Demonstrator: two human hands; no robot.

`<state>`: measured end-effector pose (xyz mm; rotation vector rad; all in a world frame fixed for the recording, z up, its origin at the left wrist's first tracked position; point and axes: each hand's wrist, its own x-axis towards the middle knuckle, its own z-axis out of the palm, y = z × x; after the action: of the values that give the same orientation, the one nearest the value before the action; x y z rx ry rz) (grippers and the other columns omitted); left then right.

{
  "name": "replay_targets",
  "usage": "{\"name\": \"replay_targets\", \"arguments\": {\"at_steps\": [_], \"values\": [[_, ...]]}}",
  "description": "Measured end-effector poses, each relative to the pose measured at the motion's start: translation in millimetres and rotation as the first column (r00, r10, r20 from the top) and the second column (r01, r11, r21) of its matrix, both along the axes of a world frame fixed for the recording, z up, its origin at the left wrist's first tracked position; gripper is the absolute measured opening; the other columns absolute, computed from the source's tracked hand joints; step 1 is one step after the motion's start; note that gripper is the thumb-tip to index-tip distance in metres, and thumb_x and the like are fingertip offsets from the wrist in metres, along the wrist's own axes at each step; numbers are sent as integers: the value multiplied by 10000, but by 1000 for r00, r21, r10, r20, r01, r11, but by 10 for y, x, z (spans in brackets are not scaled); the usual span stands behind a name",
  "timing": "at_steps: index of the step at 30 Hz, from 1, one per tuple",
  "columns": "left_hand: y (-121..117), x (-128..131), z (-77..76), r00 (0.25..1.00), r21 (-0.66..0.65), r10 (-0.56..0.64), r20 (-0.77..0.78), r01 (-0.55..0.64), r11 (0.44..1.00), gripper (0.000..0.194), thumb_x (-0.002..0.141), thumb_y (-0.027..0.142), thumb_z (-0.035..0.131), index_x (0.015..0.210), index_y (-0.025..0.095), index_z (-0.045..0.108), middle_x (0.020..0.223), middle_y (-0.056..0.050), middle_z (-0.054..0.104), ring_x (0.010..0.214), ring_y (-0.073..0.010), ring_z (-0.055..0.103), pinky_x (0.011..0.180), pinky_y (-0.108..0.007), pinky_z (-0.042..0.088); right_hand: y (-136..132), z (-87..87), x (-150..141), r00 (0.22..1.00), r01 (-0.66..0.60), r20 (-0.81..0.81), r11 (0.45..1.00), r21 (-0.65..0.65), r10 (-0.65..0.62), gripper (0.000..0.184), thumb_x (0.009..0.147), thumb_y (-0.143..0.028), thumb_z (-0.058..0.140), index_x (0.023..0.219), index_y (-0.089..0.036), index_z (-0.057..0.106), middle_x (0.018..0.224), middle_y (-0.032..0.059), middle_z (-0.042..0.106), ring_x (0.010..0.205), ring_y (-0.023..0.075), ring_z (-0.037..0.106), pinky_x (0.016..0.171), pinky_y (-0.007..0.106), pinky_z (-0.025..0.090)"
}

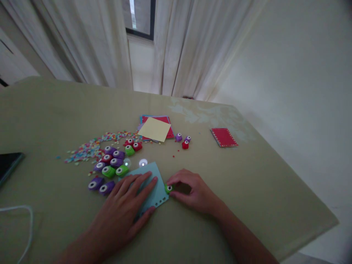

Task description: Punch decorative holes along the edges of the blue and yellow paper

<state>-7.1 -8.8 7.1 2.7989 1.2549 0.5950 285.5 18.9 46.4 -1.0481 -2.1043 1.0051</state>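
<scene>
My left hand point(132, 198) lies flat with fingers spread, pressing a light blue sheet of paper point(152, 175) against the table. Small shaped holes run along the sheet's lower right edge. Between the thumb and fingers of my right hand point(189, 189) is a small green craft punch point(168, 188), set at the sheet's right edge. Left of the sheet sits a cluster of more craft punches, among them a purple one point(96, 183), a green one point(109, 171) and a red one point(107, 158). Part of the sheet is hidden under my left hand.
Colourful paper bits point(90, 148) are strewn behind the cluster. A stack of paper with a cream sheet point(154, 129) on top lies beyond, beside three small punches point(185, 144). Farther right is a red punched sheet point(224, 137). A dark device point(9, 165) and white cable point(30, 223) lie left.
</scene>
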Motion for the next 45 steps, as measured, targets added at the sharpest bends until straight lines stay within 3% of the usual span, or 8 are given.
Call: {"name": "replay_targets", "arguments": {"at_steps": [7,13,23,33,45], "values": [[20,33,41,1000,4,-4,20,4,1000,642,1105,466,563,1692,243,428,1664,-60,557,1429,-317,515,1171,-468,409,4,11,-20,999,-37,-24,999,-2,37,204,984,-218,814,1187,-236,804,1150,64,839,1054,214,753,979,349,572],[20,13,36,999,7,-32,44,32,999,506,1112,392,548,1602,269,546,1724,-56,487,1494,-298,510,1229,-472,386,9,37,-13,1000,-5,-3,999,-37,5,190,1004,-236,790,1193,-245,817,1162,66,838,1068,215,766,1002,349,580],[9,3,-10,999,-23,-3,47,4,1000,517,1114,395,540,1623,308,533,1752,-50,451,1532,-304,498,1256,-497,398,9,72,4,998,-8,60,1000,-18,9,218,991,-228,773,1207,-242,792,1154,77,825,1060,227,758,988,361,578],[24,-10,-61,999,-25,-17,36,18,1000,531,1131,409,528,1649,292,505,1761,-59,442,1585,-285,461,1311,-484,334,26,38,22,998,-45,35,999,-23,45,224,997,-210,777,1217,-235,807,1160,77,839,1062,220,763,998,360,581],[22,6,-40,999,-51,-2,47,4,999,514,1134,414,520,1637,307,522,1756,-52,453,1586,-284,461,1307,-495,359,35,47,28,998,-57,11,997,-50,58,223,1006,-222,770,1224,-251,806,1154,73,838,1066,222,766,1001,377,597]]}}
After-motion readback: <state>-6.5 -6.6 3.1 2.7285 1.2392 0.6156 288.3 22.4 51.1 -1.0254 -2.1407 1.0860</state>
